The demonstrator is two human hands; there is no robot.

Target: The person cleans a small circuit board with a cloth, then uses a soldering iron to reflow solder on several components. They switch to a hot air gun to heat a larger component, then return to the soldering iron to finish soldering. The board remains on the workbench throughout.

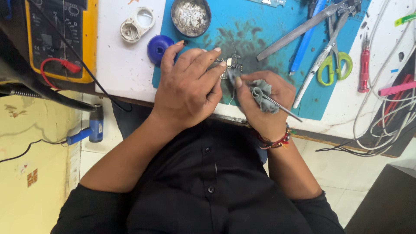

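My left hand point(187, 86) lies over a small circuit board point(229, 66) on the blue work mat point(260, 30), its fingertips pressing the board's left side. My right hand point(264, 102) grips a thin metal tool point(279, 106) together with a grey scrap of cloth point(261, 96). The tool's tip sits at the board's edge between both hands. Most of the board is hidden under my fingers.
A yellow multimeter point(60, 39) with a red lead stands at the left. A blue cap point(158, 47), a white round case point(136, 24) and a tin of solder scraps point(190, 16) lie behind. Green-handled scissors point(333, 60), tweezers point(303, 28), a red screwdriver point(364, 65) and white cables point(385, 121) crowd the right.
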